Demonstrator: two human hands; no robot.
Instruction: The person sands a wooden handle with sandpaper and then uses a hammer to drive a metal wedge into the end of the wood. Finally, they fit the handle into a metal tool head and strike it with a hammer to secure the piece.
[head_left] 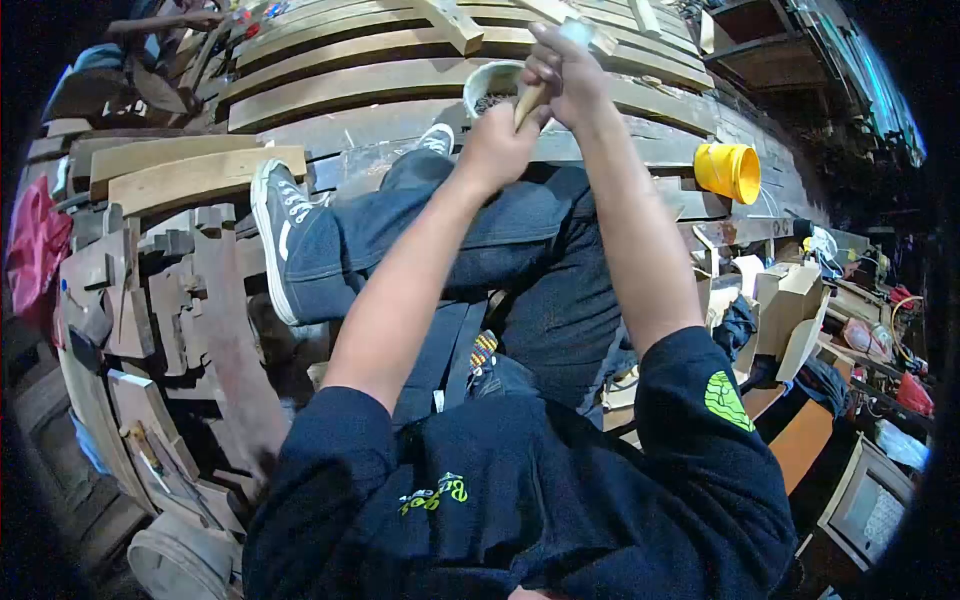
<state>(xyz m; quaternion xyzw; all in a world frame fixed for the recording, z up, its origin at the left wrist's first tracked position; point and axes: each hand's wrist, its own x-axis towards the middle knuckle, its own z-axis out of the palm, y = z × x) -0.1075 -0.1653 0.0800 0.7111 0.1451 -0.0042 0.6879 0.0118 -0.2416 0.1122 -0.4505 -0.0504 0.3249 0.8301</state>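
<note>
My left hand [503, 148] is closed round the light wooden handle [529, 105] of a tool, above my bent leg. Higher up, my right hand [572, 85] has its fingers curled about the same tool, near a pale, blurred end [577, 32]. My fingers and the blur hide what kind of tool it is. Just behind my hands stands a whitish tub [480, 82] with dark small pieces in it, too small to name. Its right side is partly covered by my hands.
Long wooden slats [350, 100] lie in rows ahead. A yellow bucket [728, 172] rests on its side at the right, near cardboard boxes [790, 305]. Wood offcuts [200, 180] and a pink bag [38, 255] are at the left. My shoe [283, 235] stands beside the boards.
</note>
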